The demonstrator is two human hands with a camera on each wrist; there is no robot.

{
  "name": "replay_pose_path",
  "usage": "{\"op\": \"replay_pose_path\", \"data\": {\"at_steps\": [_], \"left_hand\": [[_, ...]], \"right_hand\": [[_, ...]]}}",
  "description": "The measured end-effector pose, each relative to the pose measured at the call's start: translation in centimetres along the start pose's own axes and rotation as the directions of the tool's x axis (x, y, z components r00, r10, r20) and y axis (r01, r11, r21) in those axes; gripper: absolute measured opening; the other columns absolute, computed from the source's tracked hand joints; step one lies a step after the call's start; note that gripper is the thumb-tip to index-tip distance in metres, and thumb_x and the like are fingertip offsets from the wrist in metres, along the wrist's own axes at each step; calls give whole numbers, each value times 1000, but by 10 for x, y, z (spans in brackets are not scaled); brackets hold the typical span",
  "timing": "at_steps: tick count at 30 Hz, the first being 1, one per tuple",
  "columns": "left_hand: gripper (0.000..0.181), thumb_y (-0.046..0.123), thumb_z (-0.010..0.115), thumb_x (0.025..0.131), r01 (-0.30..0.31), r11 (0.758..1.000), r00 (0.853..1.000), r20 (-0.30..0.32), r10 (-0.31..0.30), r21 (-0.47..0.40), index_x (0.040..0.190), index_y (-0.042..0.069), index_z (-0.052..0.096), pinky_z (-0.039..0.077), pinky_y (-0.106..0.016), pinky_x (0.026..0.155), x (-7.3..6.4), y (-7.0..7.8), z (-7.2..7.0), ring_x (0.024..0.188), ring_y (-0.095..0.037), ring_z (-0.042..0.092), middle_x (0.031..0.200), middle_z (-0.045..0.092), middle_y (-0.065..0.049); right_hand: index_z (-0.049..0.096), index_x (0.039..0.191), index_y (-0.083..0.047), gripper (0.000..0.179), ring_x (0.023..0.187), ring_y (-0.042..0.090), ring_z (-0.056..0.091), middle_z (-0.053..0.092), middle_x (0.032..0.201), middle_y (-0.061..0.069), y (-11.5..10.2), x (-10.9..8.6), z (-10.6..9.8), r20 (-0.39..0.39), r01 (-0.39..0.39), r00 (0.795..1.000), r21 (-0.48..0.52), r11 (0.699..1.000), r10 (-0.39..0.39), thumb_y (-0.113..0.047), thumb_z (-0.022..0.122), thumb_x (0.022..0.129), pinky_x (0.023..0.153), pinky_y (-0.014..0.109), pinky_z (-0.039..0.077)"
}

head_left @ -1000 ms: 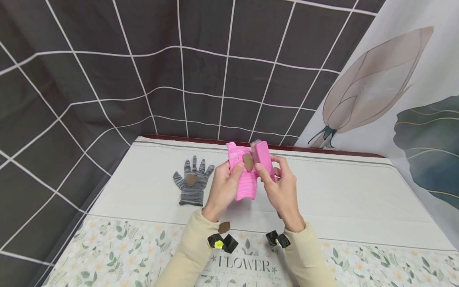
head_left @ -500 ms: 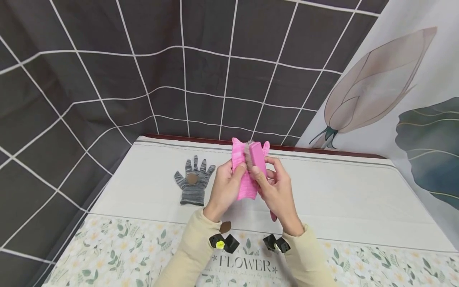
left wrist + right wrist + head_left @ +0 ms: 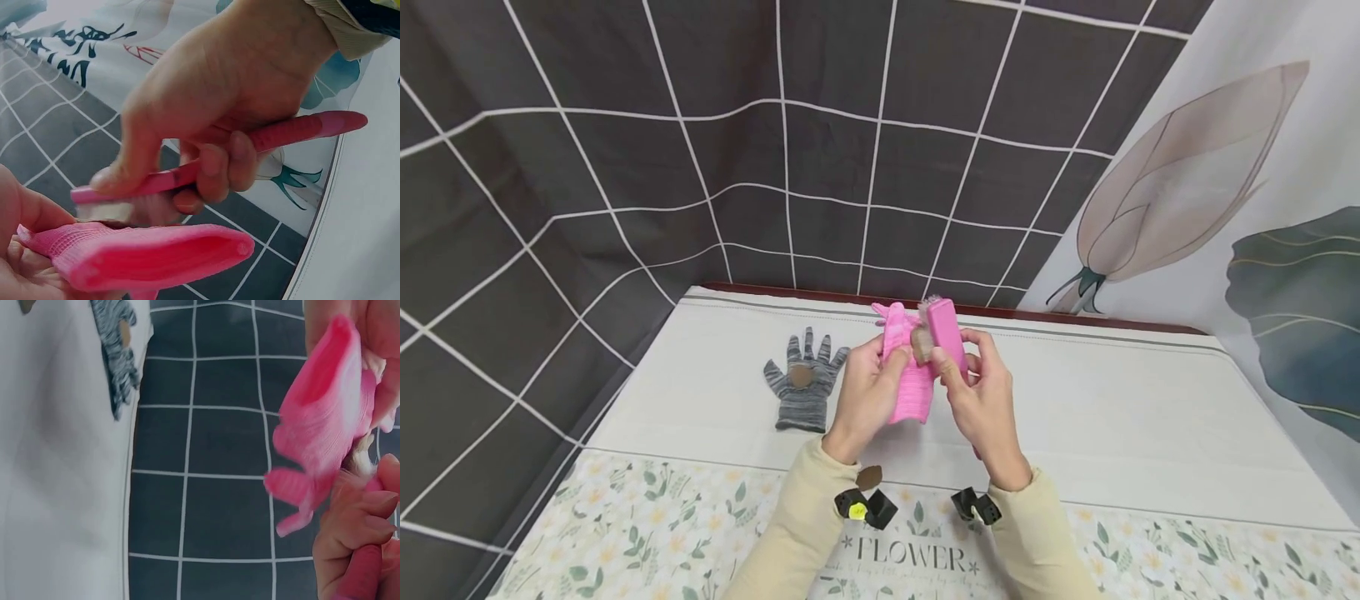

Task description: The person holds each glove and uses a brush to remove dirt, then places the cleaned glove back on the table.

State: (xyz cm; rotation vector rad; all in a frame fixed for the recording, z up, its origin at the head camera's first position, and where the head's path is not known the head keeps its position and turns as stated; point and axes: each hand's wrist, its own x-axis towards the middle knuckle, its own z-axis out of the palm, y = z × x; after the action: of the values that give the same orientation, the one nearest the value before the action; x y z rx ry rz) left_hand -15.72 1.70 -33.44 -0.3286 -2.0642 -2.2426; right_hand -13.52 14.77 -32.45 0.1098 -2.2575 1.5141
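Note:
My left hand (image 3: 859, 396) pinches a pink knitted glove (image 3: 912, 398) above the table, thumb on its front. A brown patch lies on the glove, partly behind the brush's bristles. My right hand (image 3: 987, 408) grips a pink brush (image 3: 947, 329), its head upright beside the glove in the head view. In the left wrist view the pale bristles (image 3: 140, 209) press on the glove over the brown patch, and the red-pink handle (image 3: 300, 130) sticks out behind the right fingers. The glove's open cuff (image 3: 169, 262) faces that camera. In the right wrist view some glove fingers (image 3: 290, 485) hang loose.
A grey striped glove (image 3: 801, 407) with a round brown patch (image 3: 801, 377) lies flat on the white table cover (image 3: 1135, 417), left of my hands. A brown leaf-shaped piece (image 3: 869, 477) lies by my left sleeve. Behind the table hangs a dark grid-patterned curtain (image 3: 820, 167).
The brush swept left across the pink glove, then back right, and its bristles now overlap the brown patch. The glove has turned slightly, its fingers bunching to the left. The grey glove stays put.

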Motion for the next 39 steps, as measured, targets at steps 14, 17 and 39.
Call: {"op": "replay_pose_path", "data": {"at_steps": [14,17,39], "left_hand": [[24,12,46,94,77,997,996,-32,-78,-32,98,-6,61,51,-28,58,1,-5,3,64,-19,62,81,65,-21],[27,16,45,95,86,996,996,-16,-86,-3,99,-3,62,51,-29,62,0,-2,4,66,-16,60,80,64,-16],[25,10,41,95,0,988,999,-33,5,152,89,-3,61,40,-24,48,-1,-1,3,55,-10,46,68,58,-10]], "right_hand": [[49,116,-8,34,43,15,49,59,68,13,17,0,-7,58,39,997,181,983,-50,-16,64,86,37,24,40],[50,115,-8,35,43,13,51,63,71,13,18,-4,0,67,88,993,159,983,-100,-16,66,85,39,24,43],[53,112,-9,44,41,10,43,54,55,4,43,4,11,-92,104,989,-126,987,-116,-36,68,81,37,21,36]]}}
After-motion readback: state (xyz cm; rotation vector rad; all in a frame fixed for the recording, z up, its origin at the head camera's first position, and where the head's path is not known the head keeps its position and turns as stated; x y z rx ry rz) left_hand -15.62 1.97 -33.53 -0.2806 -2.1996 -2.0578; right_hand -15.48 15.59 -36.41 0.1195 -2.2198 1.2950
